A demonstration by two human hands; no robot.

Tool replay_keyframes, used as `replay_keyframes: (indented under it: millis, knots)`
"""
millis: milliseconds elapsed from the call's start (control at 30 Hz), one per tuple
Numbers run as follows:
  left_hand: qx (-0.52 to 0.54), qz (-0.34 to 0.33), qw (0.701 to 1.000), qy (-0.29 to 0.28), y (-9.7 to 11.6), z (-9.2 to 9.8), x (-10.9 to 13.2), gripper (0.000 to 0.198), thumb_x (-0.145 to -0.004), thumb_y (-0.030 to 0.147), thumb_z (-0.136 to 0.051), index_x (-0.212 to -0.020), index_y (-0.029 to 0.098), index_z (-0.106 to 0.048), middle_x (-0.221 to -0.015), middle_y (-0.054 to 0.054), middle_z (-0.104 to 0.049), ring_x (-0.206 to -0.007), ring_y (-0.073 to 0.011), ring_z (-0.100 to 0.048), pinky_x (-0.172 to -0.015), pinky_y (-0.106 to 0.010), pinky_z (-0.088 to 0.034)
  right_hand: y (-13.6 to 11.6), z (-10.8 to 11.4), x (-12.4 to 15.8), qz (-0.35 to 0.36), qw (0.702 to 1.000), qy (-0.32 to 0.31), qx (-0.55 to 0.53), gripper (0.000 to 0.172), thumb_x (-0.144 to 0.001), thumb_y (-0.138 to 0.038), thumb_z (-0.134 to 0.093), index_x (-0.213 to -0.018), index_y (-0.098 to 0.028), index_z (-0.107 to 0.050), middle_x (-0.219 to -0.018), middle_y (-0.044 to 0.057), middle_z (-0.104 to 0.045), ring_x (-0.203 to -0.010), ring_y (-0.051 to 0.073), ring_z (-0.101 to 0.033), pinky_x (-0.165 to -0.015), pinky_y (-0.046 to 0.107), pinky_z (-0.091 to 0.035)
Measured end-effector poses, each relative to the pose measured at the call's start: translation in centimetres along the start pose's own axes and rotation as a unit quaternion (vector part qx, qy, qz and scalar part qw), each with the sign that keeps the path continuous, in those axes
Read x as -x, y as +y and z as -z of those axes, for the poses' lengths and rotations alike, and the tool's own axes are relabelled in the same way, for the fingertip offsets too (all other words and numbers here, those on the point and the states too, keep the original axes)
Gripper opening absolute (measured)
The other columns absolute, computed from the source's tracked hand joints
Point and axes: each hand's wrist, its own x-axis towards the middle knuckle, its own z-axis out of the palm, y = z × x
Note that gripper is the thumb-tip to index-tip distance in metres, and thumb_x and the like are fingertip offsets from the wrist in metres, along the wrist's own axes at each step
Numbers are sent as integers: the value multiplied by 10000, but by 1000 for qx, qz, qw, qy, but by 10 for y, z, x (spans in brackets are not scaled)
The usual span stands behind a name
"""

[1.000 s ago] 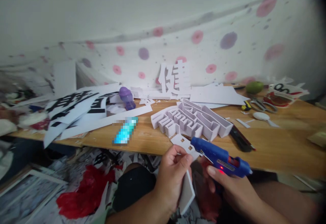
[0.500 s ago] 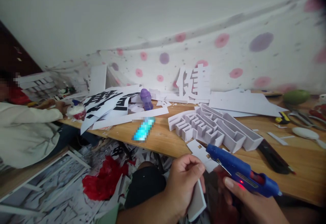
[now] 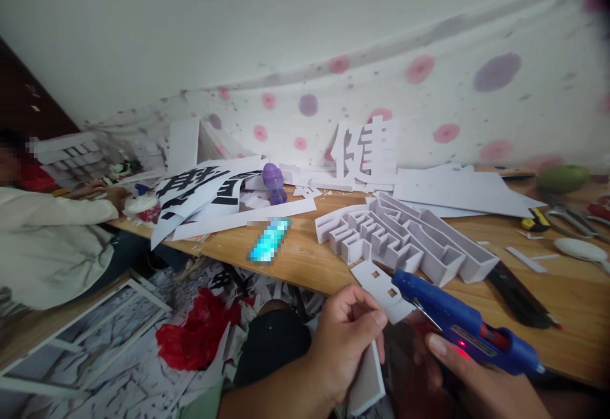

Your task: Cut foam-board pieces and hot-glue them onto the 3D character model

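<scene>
My left hand [image 3: 350, 336] is closed on a white board strip [image 3: 368, 384], held below the table's front edge. The blue glue gun [image 3: 457, 317] is in my right hand [image 3: 469, 368], its red light on and its nozzle pointing left. By the nozzle, a flat white piece with small square holes [image 3: 381, 288] lies at the table edge. Behind it stands a white hollow letter form with raised walls [image 3: 405, 238]. A black-handled tool [image 3: 519, 295] rests to the right of that form.
On the wooden table [image 3: 305, 247] are a purple bottle [image 3: 274, 184], printed sheets [image 3: 200, 193], white boards [image 3: 457, 191], an upright white character [image 3: 365, 152] and scissors [image 3: 572, 220]. A person [image 3: 47, 234] sits at the left. A red bag [image 3: 195, 333] lies among floor scraps.
The glue gun and my right hand have shifted slightly right in view. The holed white piece shows a little more. My left hand still holds the strip, almost unmoved.
</scene>
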Motion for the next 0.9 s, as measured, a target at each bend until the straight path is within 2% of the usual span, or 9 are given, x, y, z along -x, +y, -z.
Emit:
replay_keyframes:
  millis: [100, 267, 400, 533, 700, 800, 900]
  knots:
    - [15, -1, 1000, -1, 0, -1, -1, 334, -682, 442, -701, -725, 174, -505, -372, 56, -501, -307, -45, -347, -357, -158, -195, 3, 4, -4, -33, 998, -25, -46, 283, -641, -409, -764, -806, -196, -679, -576, 57, -645, -475, 213, -615, -471, 314, -531]
    - [28, 4, 999, -29, -1, 2, 0, 327, -719, 453, -665, -703, 183, -479, -395, 68, -486, -295, -35, -313, -350, -168, -170, 5, 6, -4, -69, 994, -59, -64, 303, -651, -439, -751, -850, -218, -694, -571, 49, -628, -463, 213, -601, -445, 321, -520]
    - [26, -19, 998, -56, -1, 4, 0, 305, -694, 402, -699, -713, 171, -500, -471, 50, -538, -344, -30, -358, -382, -159, -208, 0, 2, -3, -44, 997, -51, -26, 282, -630, -481, -744, -736, -222, -705, -510, 51, -604, -400, 206, -562, -417, 333, -510]
    - [35, -26, 996, -74, -1, 4, 1, 268, -694, 361, -695, -707, 168, -511, -474, 38, -559, -333, -29, -355, -381, -160, -218, -4, 2, -3, -12, 1000, -17, -9, 268, -614, -476, -753, -674, -220, -702, -476, 49, -589, -443, 225, -590, -435, 326, -517]
    - [64, -12, 994, -90, -1, 3, 4, 228, -724, 338, -661, -722, 171, -505, -455, 32, -567, -296, -28, -333, -353, -162, -193, 3, 8, -2, -31, 999, -17, -36, 248, -625, -418, -769, -760, -221, -702, -600, 64, -656, -545, 241, -632, -516, 340, -540]
    - [52, -1, 995, -90, 0, 3, 7, 239, -754, 361, -631, -714, 175, -487, -447, 38, -553, -281, -28, -335, -351, -165, -199, 7, 13, -1, -45, 997, -20, -52, 232, -629, -396, -774, -751, -216, -692, -622, 63, -659, -556, 237, -634, -534, 335, -539]
    - [31, 2, 995, -94, 2, 2, 10, 278, -776, 400, -599, -680, 175, -468, -436, 41, -530, -269, -25, -323, -348, -171, -202, 8, 14, 0, -65, 995, -50, -55, 280, -646, -413, -762, -833, -218, -688, -616, 53, -648, -503, 223, -611, -522, 350, -534]
